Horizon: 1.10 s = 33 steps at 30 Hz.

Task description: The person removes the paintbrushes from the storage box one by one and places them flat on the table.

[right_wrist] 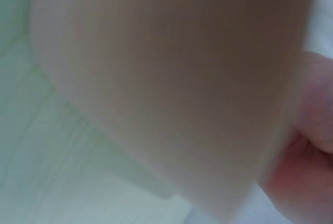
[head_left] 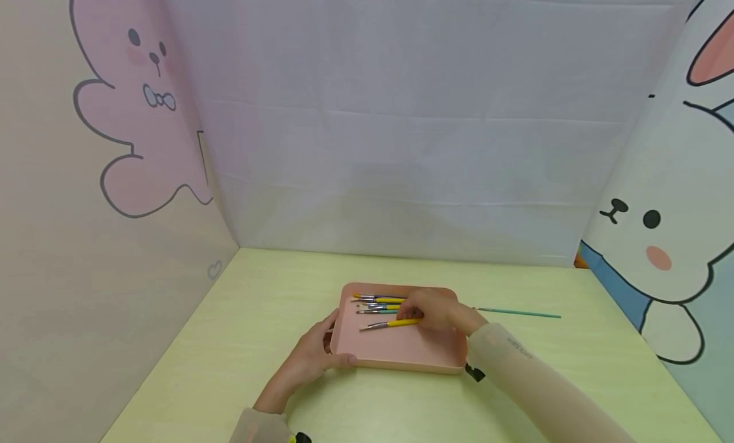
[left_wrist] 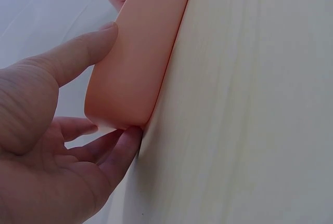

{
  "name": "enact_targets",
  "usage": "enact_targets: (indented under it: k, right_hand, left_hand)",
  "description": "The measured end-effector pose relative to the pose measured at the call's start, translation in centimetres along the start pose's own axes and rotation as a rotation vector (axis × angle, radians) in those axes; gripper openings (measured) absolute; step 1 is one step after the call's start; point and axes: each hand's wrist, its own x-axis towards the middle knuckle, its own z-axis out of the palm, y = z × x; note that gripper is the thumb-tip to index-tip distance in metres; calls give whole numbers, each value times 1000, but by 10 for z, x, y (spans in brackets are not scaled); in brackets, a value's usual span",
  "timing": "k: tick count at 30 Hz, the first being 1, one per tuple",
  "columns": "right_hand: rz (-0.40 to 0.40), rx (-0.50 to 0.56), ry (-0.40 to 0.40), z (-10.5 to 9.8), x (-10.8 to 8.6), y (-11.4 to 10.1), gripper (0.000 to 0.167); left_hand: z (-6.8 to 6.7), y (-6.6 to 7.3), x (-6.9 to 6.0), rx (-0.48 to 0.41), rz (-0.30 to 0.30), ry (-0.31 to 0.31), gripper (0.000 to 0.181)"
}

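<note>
A shallow pink tray (head_left: 395, 354) sits on the table with several paintbrushes (head_left: 378, 308) lying in its upper part. My left hand (head_left: 312, 350) grips the tray's near left corner; in the left wrist view the thumb (left_wrist: 86, 52) presses the front wall and the other fingers touch the corner. My right hand (head_left: 436, 310) reaches over the tray, fingers curled down at the brush handles. It pinches a yellow-handled paintbrush (head_left: 395, 324), whose handle end is hidden beneath the hand. In the right wrist view, part of the right hand (right_wrist: 307, 146) shows at the edge.
A teal-handled paintbrush (head_left: 518, 313) lies on the pale yellow table (head_left: 275, 290) right of the tray. White fabric (head_left: 401, 143) stands behind the table, and cartoon-printed panels (head_left: 676, 239) flank it. A blurred tan surface fills most of the right wrist view.
</note>
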Motion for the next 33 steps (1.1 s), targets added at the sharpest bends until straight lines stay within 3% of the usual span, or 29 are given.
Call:
enact_targets:
  k: [11, 19, 33]
  right_hand:
    - [-39, 99, 38, -10, -13, 7, 44]
    - [-137, 166, 84, -27, -24, 9, 39]
    - [-19, 180, 86, -60, -59, 18, 39]
  left_hand:
    - [1, 0, -2, -31, -5, -1, 114]
    - [1, 1, -2, -37, -4, -1, 115]
    - [2, -2, -2, -13, -21, 14, 115]
